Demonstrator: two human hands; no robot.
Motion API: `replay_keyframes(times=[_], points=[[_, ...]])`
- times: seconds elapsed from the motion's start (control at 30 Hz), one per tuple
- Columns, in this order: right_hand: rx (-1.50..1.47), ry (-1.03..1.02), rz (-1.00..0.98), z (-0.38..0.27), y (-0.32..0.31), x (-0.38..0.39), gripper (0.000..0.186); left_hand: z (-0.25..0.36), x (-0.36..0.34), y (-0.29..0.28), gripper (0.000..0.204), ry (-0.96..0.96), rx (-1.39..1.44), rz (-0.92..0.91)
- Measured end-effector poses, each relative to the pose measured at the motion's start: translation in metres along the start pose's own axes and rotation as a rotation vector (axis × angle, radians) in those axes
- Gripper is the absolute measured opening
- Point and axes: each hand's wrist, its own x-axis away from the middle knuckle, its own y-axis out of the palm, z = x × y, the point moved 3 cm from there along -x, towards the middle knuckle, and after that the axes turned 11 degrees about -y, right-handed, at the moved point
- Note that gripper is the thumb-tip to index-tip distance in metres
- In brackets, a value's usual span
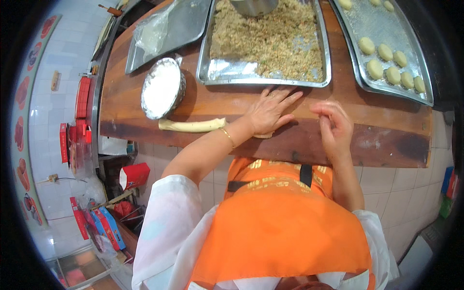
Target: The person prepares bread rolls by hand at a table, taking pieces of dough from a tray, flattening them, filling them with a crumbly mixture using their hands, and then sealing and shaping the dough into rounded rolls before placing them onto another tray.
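My left hand lies flat on the wooden table with its fingers spread, the fingertips near the front rim of a filling tray. From under the heel of that hand peeks a pale piece of dough, mostly covered. To its left a roll of pale dough lies along the table's near side. My right hand is held over the table's front edge, its fingers curled in and the thumb bent. Whatever it may hold is hidden. Beyond both hands, the metal tray contains crumbly brown filling.
A bowl of white flour stands left of the filling tray, before a metal tray with a plastic bag. A metal pot rests in the filling. At right, a tray holds several round dough pieces. Red boxes sit lower left.
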Motion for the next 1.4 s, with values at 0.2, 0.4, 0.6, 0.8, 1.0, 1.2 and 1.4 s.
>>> replay_keyframes(times=[0.2, 0.4, 0.6, 0.8, 1.0, 1.2, 1.4], points=[[0.017, 0.135, 0.030, 0.004, -0.020, 0.039, 0.026, -0.004, -0.008, -0.001, 0.048, 0.038, 0.055, 0.147], [-0.029, 0.213, 0.001, -0.010, -0.008, 0.043, 0.021, 0.007, 0.026, -0.006, 0.071, -0.018, -0.009, 0.232], [0.320, -0.010, -0.226, 0.027, 0.007, -0.040, 0.019, 0.012, 0.038, -0.004, 0.070, -0.101, -0.096, 0.132], [1.033, -0.040, -0.785, 0.134, 0.040, -0.120, 0.024, 0.008, 0.037, 0.000, 0.066, -0.130, -0.050, 0.164], [1.312, -0.092, -1.321, 0.134, 0.054, -0.157, 0.027, 0.004, 0.042, 0.003, 0.062, -0.140, 0.050, 0.234], [1.162, 0.093, -1.417, 0.104, 0.071, -0.139, 0.023, -0.002, 0.046, 0.009, 0.060, -0.165, 0.115, 0.272], [0.970, 0.173, -1.071, 0.137, 0.076, -0.130, 0.032, -0.002, 0.045, 0.006, 0.059, -0.129, 0.152, 0.296]])
